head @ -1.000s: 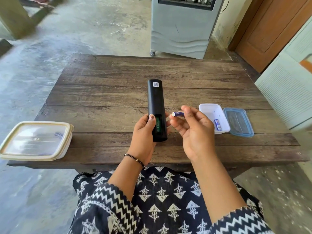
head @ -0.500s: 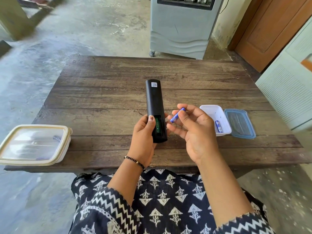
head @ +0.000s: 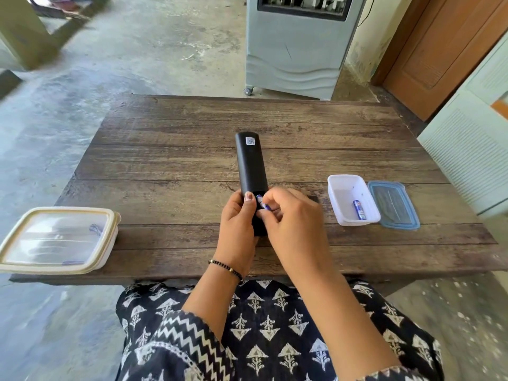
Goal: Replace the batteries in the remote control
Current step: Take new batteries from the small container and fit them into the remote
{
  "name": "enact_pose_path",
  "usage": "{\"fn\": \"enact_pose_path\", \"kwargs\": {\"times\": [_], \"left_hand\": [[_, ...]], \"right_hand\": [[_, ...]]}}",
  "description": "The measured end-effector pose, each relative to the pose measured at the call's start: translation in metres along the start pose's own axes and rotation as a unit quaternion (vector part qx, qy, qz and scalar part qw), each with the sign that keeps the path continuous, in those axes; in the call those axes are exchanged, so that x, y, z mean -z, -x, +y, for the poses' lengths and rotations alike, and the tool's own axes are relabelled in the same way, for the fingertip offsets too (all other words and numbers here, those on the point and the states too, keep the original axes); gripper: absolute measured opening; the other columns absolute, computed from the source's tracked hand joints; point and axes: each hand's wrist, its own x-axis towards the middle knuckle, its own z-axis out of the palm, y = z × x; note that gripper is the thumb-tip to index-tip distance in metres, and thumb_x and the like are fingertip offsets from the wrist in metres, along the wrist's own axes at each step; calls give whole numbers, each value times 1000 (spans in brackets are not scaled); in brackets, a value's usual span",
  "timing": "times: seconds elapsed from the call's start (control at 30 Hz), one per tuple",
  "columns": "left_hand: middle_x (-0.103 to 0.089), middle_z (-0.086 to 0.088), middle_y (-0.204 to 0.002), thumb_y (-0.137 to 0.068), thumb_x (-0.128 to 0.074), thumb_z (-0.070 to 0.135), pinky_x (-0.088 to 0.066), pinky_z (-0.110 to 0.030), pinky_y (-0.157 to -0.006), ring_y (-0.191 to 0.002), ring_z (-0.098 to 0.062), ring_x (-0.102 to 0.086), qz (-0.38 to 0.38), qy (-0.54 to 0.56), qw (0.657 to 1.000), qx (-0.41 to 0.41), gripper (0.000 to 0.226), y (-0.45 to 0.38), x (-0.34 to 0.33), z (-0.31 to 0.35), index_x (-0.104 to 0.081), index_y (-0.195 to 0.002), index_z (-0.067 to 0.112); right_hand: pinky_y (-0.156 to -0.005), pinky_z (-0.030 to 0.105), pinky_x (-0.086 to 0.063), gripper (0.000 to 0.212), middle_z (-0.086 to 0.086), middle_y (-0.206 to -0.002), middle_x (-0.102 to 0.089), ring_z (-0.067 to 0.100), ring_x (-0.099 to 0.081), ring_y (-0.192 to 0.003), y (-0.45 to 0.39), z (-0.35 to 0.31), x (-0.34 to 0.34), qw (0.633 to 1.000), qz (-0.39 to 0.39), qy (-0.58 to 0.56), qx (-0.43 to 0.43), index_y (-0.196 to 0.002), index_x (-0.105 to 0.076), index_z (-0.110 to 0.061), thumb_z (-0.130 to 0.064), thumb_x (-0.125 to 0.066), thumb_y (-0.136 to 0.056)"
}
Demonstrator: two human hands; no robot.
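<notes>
Nearest to me I see my patterned black-and-white garment (head: pixel 275 331) over the lap, with both forearms reaching out over the near edge of the wooden table (head: pixel 170 166). A beaded bracelet (head: pixel 226 268) sits on the left wrist. My left hand (head: pixel 238 226) grips the lower end of the black remote control (head: pixel 250 163), fingers curled round its body and the thumb lying along its back beside the open battery bay. My right hand (head: pixel 291 218) pinches a blue battery (head: pixel 262 202) between curled fingertips, the battery tilted with one end at the bay; I cannot tell whether it is seated. The remote is held back side up, pointing away from me, a small white sticker near its far end. At the table's near-left corner a large lidded container (head: pixel 59 239) with a cream rim sits partly over the edge. To the right, a small white tub (head: pixel 351 199) stands open with a second blue battery (head: pixel 359 209) lying in it, and its blue-rimmed lid (head: pixel 394 206) lies flat just beside it. Beyond the table stands a grey air cooler (head: pixel 297 50) on castors on the concrete floor (head: pixel 137 50), with a brown wooden door (head: pixel 439 45) at the far right.
</notes>
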Motion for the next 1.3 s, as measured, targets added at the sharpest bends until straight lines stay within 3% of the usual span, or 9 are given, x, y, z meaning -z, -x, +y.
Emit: {"fn": "enact_pose_path", "kwargs": {"times": [0.13,0.23,0.37,0.47,0.7,0.9,1.03,1.13,1.3], "left_hand": [[-63,-9,-91,-99,-34,14,-54,-21,-59,-74,-14,-62,-9,34,999,16,24,-1,2,2,-55,-105,5],[-66,-9,-93,-99,-34,13,-54,-26,-68,-81,-18,-62,-5,71,997,28,26,-2,3,5,-59,-101,8],[-66,-7,-82,-99,-33,11,-56,-23,-64,-72,-13,-64,-22,82,996,32,26,1,0,6,-58,-94,6],[-68,-4,-78,-99,-33,11,-55,-21,-60,-69,-11,-65,-40,56,997,35,26,6,-3,3,-57,-96,5],[-68,-1,-67,-99,-32,10,-52,-22,-54,-59,-9,-63,-23,79,994,70,27,10,-14,-8,-58,-92,6],[-66,-16,-94,-98,-35,7,-58,-35,-73,-79,-21,-67,-32,102,991,77,21,11,-16,-4,-53,-107,3],[-61,-24,-112,-96,-37,4,-56,-43,-82,-92,-31,-64,-35,112,990,83,20,12,-16,0,-51,-110,3],[-61,-23,-113,-96,-38,3,-57,-41,-80,-93,-31,-64,-45,107,990,80,20,13,-16,0,-51,-111,4],[-62,-20,-119,-95,-40,4,-57,-41,-81,-96,-29,-65,-52,86,992,79,25,11,-15,-2,-49,-119,4]], "right_hand": [[-75,27,-53,22,4,-98,-60,16,-59,-83,3,1,1,999,-42,-8,25,-104,-69,-8,-9,-66,-82],[-82,20,-50,35,3,-104,-59,14,-59,-91,4,4,1,997,-62,-17,45,-116,-64,-7,2,-62,-83],[-71,24,-52,18,1,-90,-63,12,-59,-77,1,10,0,999,-9,-45,17,-94,-71,-9,0,-66,-79],[-62,32,-50,7,-3,-76,-58,13,-55,-68,-6,11,0,999,34,-31,-7,-78,-62,-13,-8,-67,-78],[-64,33,-47,7,-3,-80,-58,20,-56,-76,-15,21,-5,999,37,15,-19,-76,-59,-15,-15,-65,-80],[-68,13,-45,13,-4,-87,-64,10,-60,-74,-7,38,24,994,60,-56,-75,-85,-68,-14,-5,-59,-84],[-62,24,-37,15,9,-91,-72,25,-61,-78,-12,66,61,973,111,72,-188,-87,-72,-10,-6,-58,-83],[-63,29,-37,18,19,-97,-69,36,-61,-88,-18,86,71,938,39,214,-270,-96,-72,-6,-10,-59,-85],[-75,36,-39,25,17,-108,-63,35,-47,-107,-25,88,60,900,-15,294,-321,-101,-65,0,-17,-65,-83]]}}
